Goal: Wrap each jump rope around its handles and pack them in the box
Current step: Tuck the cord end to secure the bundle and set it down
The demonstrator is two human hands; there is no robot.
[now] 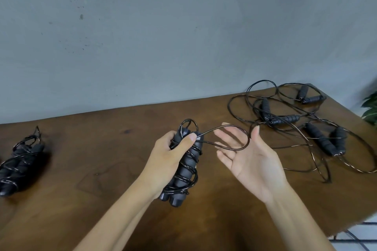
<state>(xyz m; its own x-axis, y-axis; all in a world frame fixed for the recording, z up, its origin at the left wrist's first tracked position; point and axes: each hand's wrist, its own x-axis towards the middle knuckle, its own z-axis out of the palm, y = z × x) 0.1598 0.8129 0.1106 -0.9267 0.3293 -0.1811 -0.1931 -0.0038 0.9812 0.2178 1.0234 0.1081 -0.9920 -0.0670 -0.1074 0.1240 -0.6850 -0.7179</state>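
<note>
The paired handles (184, 166) were clamped in the left hand (167, 155); the last rope loop (228, 138) was draped over the open right hand (247, 159). Tucking seemed called for next.

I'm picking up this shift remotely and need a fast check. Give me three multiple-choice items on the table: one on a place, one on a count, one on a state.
1. Where does the finished bundle lie?
A. Table's left edge
B. Beside the plant
C. In a box

2. How many unwrapped ropes lie in the loose pile?
A. One
B. Three
C. Five

3. What is the right hand doing?
A. Clenched on a handle
O. 
B. Open, with the rope's last loop over its fingers
C. Flat on the table

Key: 1 A, it lies far left. 2 B, three handle pairs show. 3 B, the left hand grips the bundle's handles.
</note>
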